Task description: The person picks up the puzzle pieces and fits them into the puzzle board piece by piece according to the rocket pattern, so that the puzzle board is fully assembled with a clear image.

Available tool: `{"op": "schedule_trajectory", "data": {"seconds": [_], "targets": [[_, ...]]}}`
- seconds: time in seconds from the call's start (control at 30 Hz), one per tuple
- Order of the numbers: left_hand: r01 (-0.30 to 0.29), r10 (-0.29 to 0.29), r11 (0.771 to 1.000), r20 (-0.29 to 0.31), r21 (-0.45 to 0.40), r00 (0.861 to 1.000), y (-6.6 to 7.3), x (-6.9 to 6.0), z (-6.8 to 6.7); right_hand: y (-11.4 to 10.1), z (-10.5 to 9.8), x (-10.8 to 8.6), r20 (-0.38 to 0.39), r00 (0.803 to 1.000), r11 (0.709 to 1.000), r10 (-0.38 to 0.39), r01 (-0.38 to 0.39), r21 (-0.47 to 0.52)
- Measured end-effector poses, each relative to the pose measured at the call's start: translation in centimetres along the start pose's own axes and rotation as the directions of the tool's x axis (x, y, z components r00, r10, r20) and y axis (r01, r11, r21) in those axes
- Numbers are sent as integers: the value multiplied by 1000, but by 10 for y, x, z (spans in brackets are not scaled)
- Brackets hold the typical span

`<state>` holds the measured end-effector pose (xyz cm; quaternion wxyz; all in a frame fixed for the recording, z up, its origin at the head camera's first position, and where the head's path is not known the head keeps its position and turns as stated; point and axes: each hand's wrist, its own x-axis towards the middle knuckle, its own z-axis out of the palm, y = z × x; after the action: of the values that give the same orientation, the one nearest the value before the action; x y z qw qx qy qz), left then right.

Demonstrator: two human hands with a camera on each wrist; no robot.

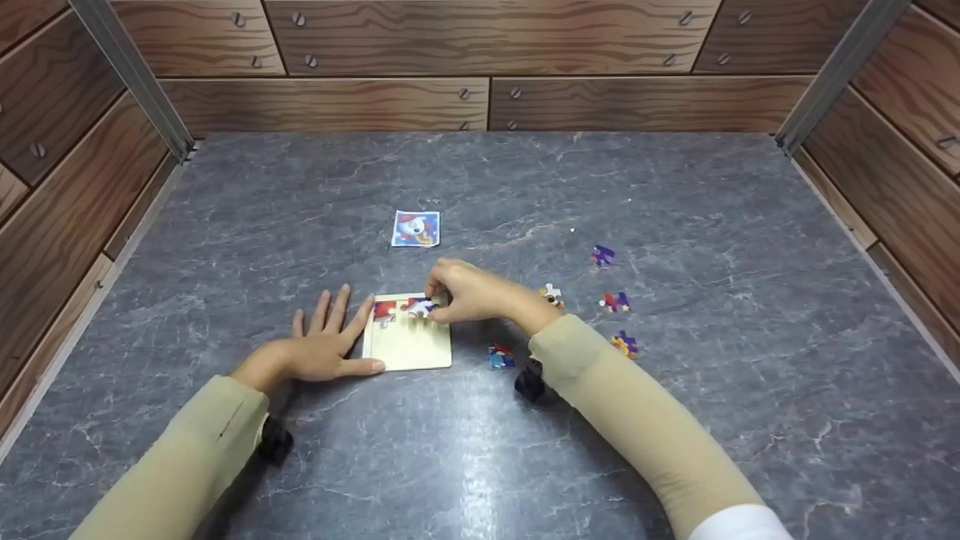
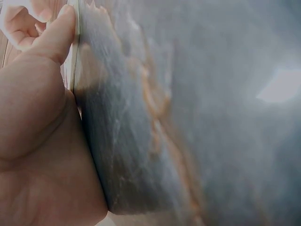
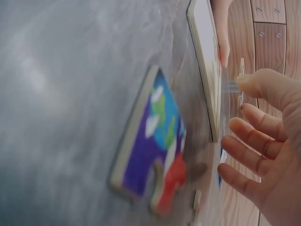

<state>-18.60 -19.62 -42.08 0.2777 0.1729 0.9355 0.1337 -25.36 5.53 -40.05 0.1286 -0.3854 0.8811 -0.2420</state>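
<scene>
A cream puzzle board (image 1: 409, 345) lies on the table with a red piece (image 1: 385, 310) at its top left. My left hand (image 1: 322, 352) is spread flat at the board's left side, its thumb and index finger on the edge. Over the board's upper right, my right hand (image 1: 469, 292) pinches a white and purple piece (image 1: 421, 308) between thumb and fingertips. The right wrist view shows that piece (image 3: 241, 84) held edge-on above the board (image 3: 207, 70), with the other fingers of the right hand (image 3: 268, 136) loosely bent.
A picture card (image 1: 415, 229) lies behind the board. To the right are several loose pieces: a blue and red one (image 1: 500, 356) nearest, a white one (image 1: 551, 293) by the right wrist, and a purple one (image 1: 602, 256), a red one (image 1: 616, 302) and a yellow one (image 1: 625, 344) farther right.
</scene>
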Motion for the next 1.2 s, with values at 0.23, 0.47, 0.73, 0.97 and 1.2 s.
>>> {"op": "schedule_trajectory", "data": {"seconds": [0.23,0.47,0.73,0.97,1.2], "targets": [[-10,11,1000,-12,8,1000,-2,-2,0,-8,6,9,22,999,998,37,-35,-60],[-14,14,1000,-11,-1,1000,-4,-1,2,-12,11,15,19,996,978,93,-88,-189],[-19,18,1000,-23,-8,1000,-5,2,3,-15,14,18,4,991,967,131,-127,-222],[-19,19,1000,-17,15,1000,-4,1,3,-13,16,19,-13,994,973,109,-110,-205],[-17,18,1000,-13,13,1000,-2,1,2,-13,16,17,-7,999,981,52,-52,-188]]}}
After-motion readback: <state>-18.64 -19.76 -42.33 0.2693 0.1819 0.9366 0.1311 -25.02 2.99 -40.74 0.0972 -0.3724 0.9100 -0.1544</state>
